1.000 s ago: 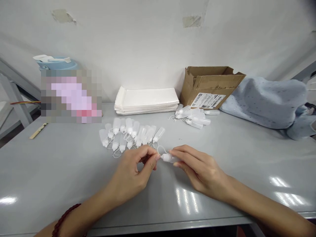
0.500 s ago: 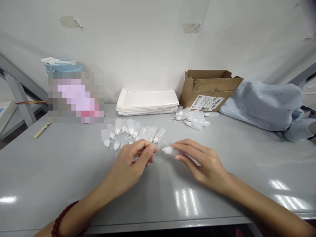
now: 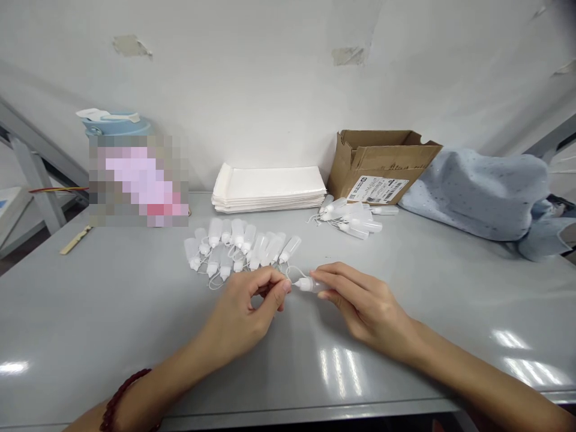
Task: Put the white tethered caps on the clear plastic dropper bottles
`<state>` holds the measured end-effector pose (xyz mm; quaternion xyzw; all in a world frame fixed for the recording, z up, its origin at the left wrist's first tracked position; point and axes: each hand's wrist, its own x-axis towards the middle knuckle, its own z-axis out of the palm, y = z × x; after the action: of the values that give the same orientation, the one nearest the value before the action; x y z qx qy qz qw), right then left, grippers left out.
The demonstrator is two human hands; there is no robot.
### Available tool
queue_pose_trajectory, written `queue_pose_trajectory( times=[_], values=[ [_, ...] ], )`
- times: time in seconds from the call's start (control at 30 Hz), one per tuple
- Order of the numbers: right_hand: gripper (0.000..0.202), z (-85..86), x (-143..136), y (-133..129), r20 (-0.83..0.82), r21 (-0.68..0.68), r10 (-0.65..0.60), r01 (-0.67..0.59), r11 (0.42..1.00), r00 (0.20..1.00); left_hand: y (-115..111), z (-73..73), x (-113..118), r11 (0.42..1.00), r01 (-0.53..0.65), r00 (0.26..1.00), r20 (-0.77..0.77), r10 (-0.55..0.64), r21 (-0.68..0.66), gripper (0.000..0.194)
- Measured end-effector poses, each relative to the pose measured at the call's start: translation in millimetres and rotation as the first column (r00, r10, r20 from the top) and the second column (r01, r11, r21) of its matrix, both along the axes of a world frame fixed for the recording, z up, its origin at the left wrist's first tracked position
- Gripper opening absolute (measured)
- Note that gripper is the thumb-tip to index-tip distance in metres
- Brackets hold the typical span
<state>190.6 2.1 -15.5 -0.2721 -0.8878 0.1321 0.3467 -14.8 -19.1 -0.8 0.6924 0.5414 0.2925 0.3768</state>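
A small translucent dropper bottle (image 3: 306, 284) with a white nozzle lies sideways in my right hand (image 3: 360, 303), its nozzle pointing left. My right thumb and fingers are closed around its body, which they partly cover. At the nozzle tip, my left hand (image 3: 252, 309) is pinched shut on something tiny, mostly hidden by the fingertips. A thin white strap (image 3: 294, 269) loops from the bottle's neck towards those fingertips. Just beyond my left hand lies a group of similar dropper bottles (image 3: 226, 264) with looped straps.
More dropper bottles (image 3: 353, 217) lie piled before an open cardboard box (image 3: 382, 162). White envelopes (image 3: 274, 183) are stacked against the wall. Bluish speckled cloth (image 3: 477, 192) lies at right. A blue-lidded container (image 3: 119, 125) and a wooden stick (image 3: 75, 240) are at left on the grey table (image 3: 135, 324).
Both hands have come slightly closer to me with the bottle. The bottle's nozzle shows more clearly, and the fingertips of my left hand remain pinched by its tip.
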Motion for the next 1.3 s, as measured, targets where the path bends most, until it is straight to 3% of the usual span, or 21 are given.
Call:
queue_pose_trajectory(
  times=[0.43, 1.03, 1.2, 1.3],
  values=[
    [0.027, 0.8, -1.7, -2.8, -0.012, -0.027, 0.019, -0.019, 0.999, 1.000, -2.3, 2.2, 2.0, 0.989, 0.030, 0.994, 0.105, -0.015, -0.143, 0.024],
    [0.026, 1.5, -1.9, -2.7, 0.006, -0.042, 0.068, -0.068, 0.997, 0.998, -3.1, 2.5, 2.2, 0.968, 0.176, 0.984, 0.015, -0.176, -0.176, 0.038],
    [0.025, 5.7, 3.1, 5.3, 0.008, -0.089, 0.035, -0.034, 0.995, 0.999, 0.0, 5.9, -2.1, 0.989, 0.134, 0.988, -0.067, -0.138, -0.053, 0.035],
    [0.028, 5.4, 13.4, 19.2, 0.087, -0.070, -0.104, 0.110, 0.991, 0.991, 5.3, 7.5, -13.9, 0.982, -0.040, 0.980, -0.183, 0.074, 0.183, 0.032]
  ],
)
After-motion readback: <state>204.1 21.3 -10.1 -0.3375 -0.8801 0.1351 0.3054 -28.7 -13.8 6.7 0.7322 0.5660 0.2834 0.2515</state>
